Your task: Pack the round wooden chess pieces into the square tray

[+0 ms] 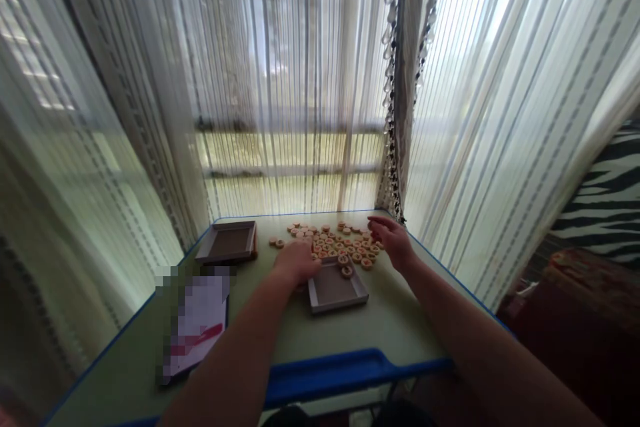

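Several round wooden pieces (340,248) lie spread over the far middle of the pale green table. My left hand (296,260) is at the left side of a shallow grey box (336,283), over the near left edge of the pieces; its fingers are bent and partly hidden. Two pieces (347,271) sit at the far edge of this box. To the right of the pieces, my right hand (391,238) is raised with thumb and fingers bent together, and whatever is between the fingertips is too small to make out.
Another shallow box (229,243) stands at the back left. A partly blurred flat item (200,320) lies near the left edge. A blue tray rail (330,373) runs along the table's front. Sheer curtains (300,80) hang behind the table.
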A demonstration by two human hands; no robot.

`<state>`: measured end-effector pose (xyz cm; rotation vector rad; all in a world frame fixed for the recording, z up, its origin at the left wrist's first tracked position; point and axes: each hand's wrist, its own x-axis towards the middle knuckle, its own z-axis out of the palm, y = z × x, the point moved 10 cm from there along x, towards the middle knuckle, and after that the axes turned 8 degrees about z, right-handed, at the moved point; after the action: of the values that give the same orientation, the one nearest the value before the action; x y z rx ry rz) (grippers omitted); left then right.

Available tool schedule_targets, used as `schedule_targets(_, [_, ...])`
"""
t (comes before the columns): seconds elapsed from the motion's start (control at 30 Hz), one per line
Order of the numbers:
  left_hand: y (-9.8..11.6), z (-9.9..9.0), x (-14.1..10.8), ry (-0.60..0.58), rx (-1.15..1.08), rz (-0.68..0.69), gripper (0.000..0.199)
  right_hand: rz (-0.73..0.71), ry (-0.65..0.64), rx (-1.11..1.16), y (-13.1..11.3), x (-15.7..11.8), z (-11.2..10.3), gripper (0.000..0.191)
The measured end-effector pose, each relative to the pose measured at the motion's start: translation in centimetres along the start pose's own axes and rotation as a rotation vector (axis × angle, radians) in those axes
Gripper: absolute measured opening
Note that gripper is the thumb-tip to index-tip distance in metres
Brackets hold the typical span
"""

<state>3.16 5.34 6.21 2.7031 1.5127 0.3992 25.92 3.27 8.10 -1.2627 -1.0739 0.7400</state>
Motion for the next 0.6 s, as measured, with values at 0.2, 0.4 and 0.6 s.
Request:
schedule_targets(0.2, [1.2, -0.2, -0.3, 0.027, 0.002, 0.137, 0.023, 0.242, 0.057, 0.102, 4.3, 1.0, -1.0, 0.022])
schedule_targets(0.4, [1.2, -0.9, -0.5, 0.078, -0.028, 0.116, 0.03, -0.115, -0.301, -0.056, -1.3, -3.0, 4.3, 0.031])
schedule_targets(0.6, [2.3, -0.3, -0.7, 0.046, -0.004, 0.185, 0.015, -0.566, -0.54, -0.49, -3.8, -9.0, 9.6, 0.013])
